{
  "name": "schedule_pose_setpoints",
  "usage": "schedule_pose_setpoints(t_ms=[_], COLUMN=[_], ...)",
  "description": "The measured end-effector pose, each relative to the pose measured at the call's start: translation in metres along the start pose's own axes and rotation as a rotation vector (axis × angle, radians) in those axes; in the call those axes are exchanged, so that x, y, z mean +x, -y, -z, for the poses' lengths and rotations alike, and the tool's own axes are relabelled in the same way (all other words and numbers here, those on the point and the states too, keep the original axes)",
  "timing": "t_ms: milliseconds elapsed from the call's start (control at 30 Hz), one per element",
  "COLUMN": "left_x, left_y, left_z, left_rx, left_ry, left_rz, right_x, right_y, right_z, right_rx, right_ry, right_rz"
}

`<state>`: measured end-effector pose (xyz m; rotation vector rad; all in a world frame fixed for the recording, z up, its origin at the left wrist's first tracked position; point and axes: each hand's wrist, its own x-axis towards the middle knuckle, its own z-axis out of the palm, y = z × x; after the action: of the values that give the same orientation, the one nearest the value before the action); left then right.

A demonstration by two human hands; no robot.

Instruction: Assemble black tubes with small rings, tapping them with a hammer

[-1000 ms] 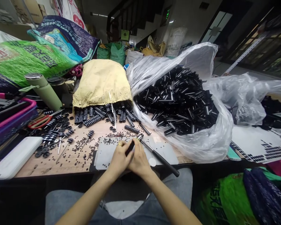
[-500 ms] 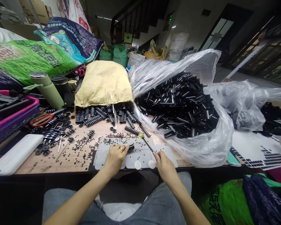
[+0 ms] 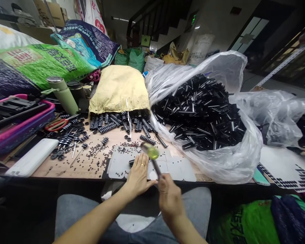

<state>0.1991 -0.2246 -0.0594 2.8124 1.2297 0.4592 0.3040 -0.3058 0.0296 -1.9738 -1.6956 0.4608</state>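
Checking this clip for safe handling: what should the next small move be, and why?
Perhaps draw the left hand back: its fingers lie over the pale plastic mat, a glossy black cylinder showing alongside, and the right hand grips a yellow-faced metal hammer that appears close to those fingers.

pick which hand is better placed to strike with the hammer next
Probably the right hand: it grips the hammer, while the left hand lies over a black piece.
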Motion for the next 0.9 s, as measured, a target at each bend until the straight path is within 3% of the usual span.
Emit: schedule_pose_setpoints(t_ms=[100,167,300,400,467,533,567,600,700,800,900], left_x=[0.004,0.011,0.024,0.023,0.023,0.028,0.032,0.037,0.049,0.053,0.052], left_y=[0.003,0.006,0.006,0.011,0.033,0.074,0.100,0.126,0.192,0.219,0.219], left_z=[-0.006,-0.004,0.015,0.031,0.042,0.056,0.063,0.070,0.083,0.084,0.076], left_rx=[0.001,-0.054,-0.234,-0.349,-0.376,-0.247,-0.097,-0.033,0.049,0.098,0.137], left_ry=[0.020,0.026,0.018,0.002,-0.058,-0.141,-0.125,-0.112,-0.026,0.064,0.090], left_rz=[0.000,0.002,0.160,0.127,0.165,0.416,0.570,0.625,0.648,0.606,0.572], right_x=[-0.002,0.000,0.014,0.028,0.034,0.038,0.039,0.042,0.057,0.090,0.127], right_y=[0.002,-0.003,-0.020,-0.043,-0.062,-0.078,-0.084,-0.087,-0.084,-0.071,-0.063], right_z=[-0.024,-0.029,-0.010,0.005,0.007,0.004,0.001,-0.002,-0.007,-0.006,-0.004], right_rx=[-0.204,-0.235,-0.251,-0.387,-0.478,-0.544,-0.561,-0.565,-0.510,-0.466,-0.464], right_ry=[0.159,0.212,0.113,0.065,0.039,-0.015,-0.050,-0.084,-0.152,-0.179,-0.160], right_rz=[0.001,-0.012,-0.080,-0.169,-0.199,-0.167,-0.129,-0.082,0.049,0.083,0.045])
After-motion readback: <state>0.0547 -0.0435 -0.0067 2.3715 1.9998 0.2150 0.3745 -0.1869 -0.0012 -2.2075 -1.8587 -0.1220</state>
